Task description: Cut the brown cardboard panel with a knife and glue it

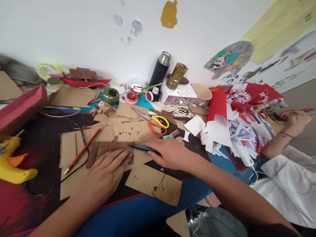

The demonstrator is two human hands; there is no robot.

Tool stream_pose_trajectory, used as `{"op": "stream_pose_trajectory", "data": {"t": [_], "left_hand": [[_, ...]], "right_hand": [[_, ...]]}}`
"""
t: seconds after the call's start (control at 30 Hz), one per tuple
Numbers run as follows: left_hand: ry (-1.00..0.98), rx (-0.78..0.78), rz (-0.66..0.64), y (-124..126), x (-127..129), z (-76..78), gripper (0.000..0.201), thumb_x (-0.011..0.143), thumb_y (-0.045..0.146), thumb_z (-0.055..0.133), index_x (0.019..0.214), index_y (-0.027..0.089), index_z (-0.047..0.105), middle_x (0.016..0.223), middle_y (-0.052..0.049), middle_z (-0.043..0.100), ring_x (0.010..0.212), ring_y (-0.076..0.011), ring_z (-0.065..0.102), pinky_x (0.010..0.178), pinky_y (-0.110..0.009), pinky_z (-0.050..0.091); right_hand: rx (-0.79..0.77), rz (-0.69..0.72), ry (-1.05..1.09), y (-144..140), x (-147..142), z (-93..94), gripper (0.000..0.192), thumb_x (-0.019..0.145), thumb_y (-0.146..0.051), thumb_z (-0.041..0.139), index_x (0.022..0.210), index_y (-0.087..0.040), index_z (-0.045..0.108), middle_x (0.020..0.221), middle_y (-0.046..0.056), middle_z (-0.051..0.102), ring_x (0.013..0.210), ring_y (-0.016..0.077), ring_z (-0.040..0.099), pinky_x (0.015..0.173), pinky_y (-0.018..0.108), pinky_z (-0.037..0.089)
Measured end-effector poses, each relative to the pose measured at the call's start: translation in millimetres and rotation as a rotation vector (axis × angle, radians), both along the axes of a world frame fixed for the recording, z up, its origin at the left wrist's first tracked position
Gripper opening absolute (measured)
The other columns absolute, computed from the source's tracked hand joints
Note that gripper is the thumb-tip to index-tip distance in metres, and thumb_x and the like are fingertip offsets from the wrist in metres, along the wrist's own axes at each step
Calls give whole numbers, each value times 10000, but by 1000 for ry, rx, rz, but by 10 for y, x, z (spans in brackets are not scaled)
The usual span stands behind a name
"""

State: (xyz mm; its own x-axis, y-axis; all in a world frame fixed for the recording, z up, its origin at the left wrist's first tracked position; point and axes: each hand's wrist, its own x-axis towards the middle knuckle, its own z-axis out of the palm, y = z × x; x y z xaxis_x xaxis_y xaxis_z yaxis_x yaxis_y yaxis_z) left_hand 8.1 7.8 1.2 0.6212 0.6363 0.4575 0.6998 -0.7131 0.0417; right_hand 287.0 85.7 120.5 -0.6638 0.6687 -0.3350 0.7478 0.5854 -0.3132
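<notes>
My left hand [108,171] lies flat, fingers stretched, on a brown-painted piece of cardboard [103,149] and presses it to the table. In my right hand [171,153] is a dark green utility knife [144,148], its tip at the right end of the brown piece, close to my left fingertips. Bare cardboard sheets [133,131] lie behind and under the work, and a stained cardboard piece [155,184] is in front. A red pencil [82,151] rests to the left. Beyond my right hand are scissors [158,125] with yellow and orange handles, blades apart.
At the left stand a red cardboard boat [22,108] and a yellow duck-shaped object [14,164]. Paint jars [111,96], a black thermos [160,69] and a white box [177,93] line the wall. Paper scraps [243,133] heap up at right, beside another person's hand [297,123].
</notes>
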Motion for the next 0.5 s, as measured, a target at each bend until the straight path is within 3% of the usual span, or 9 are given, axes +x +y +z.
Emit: {"op": "stream_pose_trajectory", "data": {"t": [0.3, 0.5], "left_hand": [[23, -10, -18, 1, -23, 31, 503, 1106, 153, 409, 1489, 125, 734, 1459, -176, 789, 1365, -319, 679, 1123, -472, 504], [32, -18, -3, -4, -12, 45, 507, 1123, 165, 378, 1476, 132, 740, 1462, -164, 790, 1364, -320, 678, 1140, -482, 498]], "right_hand": [[7, 35, -61, 15, -25, 38, 436, 1154, -277, 538, 1543, -155, 694, 1477, 136, 796, 1193, 297, 795, 878, 394, 580], [67, 59, -137, 4, -64, 82, 410, 1168, -289, 537, 1526, -185, 707, 1410, 124, 824, 1108, 266, 802, 769, 342, 515]]}}
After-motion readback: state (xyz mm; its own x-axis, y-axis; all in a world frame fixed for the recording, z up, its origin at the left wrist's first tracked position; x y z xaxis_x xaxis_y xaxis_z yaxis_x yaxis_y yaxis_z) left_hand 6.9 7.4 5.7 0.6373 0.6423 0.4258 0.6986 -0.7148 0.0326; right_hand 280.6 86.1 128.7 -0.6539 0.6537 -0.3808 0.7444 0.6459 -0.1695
